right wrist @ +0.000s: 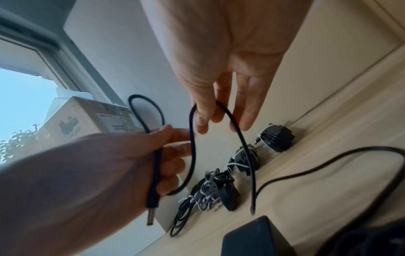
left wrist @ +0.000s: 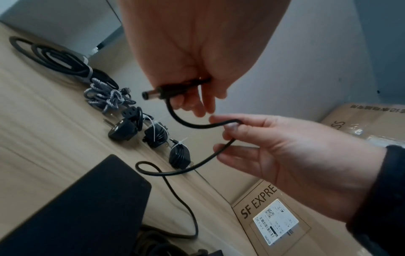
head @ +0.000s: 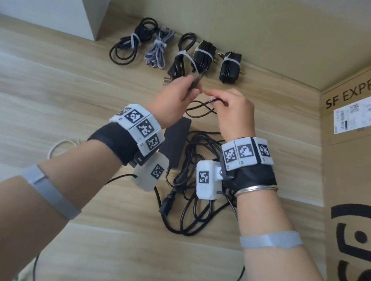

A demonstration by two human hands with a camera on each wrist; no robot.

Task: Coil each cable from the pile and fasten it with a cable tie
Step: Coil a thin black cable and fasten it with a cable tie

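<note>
Here the left hand [left wrist: 192, 57] pinches the barrel plug [left wrist: 153, 91] end of a thin black cord [left wrist: 197, 125], thumb and curled fingers closed on the stem just behind the metal tip, so that the plug serves as the fixed start of a coil. Just beside that grip, the right hand [left wrist: 285, 155] holds the same cord a short run farther along, thumb and forefinger nipping it while the other fingers hang loosely spread; the slack between the two grips sags in a small arc, which I judge to be the first loop being measured out. Below the right hand's pinch the cord drops to the wooden tabletop [head: 43, 72], curls once, and runs back toward the flat black power brick [head: 176, 136] lying under the wrists, near the tangled pile of black cables [head: 193, 190] not yet dealt with. Beyond both hands, against the wall, five finished bundles [head: 177, 53] lie in a row, each cinched with a white cable tie [head: 135, 40], kept well apart from the pile, presumably so that done and undone do not mix. Something pale near the left forearm may be loose ties, though it is too hidden to tell. A cardboard SF Express box [head: 362, 145] stands off to the right.
</note>
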